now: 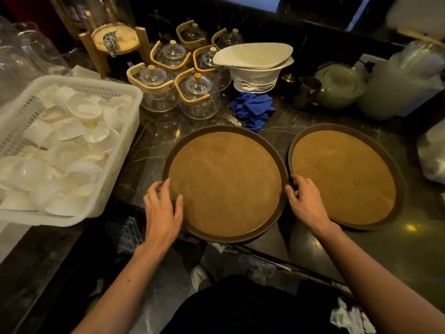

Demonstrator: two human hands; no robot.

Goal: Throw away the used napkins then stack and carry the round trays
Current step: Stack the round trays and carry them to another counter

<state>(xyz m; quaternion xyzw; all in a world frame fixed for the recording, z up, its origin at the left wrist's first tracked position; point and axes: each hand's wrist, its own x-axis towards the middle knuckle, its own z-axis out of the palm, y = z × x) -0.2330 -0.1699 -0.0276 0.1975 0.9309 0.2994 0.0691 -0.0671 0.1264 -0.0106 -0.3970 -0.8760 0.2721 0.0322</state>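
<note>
Two round trays with dark rims and brown cork-like insides lie side by side on the dark marble counter. The left tray (225, 183) juts over the counter's front edge. My left hand (162, 208) grips its near-left rim, thumb on the brown surface. My right hand (304, 201) holds the same tray's right rim, in the gap where it meets the right tray (344, 175). Both trays carry nothing. Crumpled white napkins (351, 318) show low at the right, below the counter edge.
A white plastic basket (120, 150) full of small white dishes sits at the left. Behind the trays stand several glass teapots (198, 97), a stack of white bowls (255, 68), a blue cloth (252, 109), a metal jug (308, 92) and a plastic bag (433, 153) at the right.
</note>
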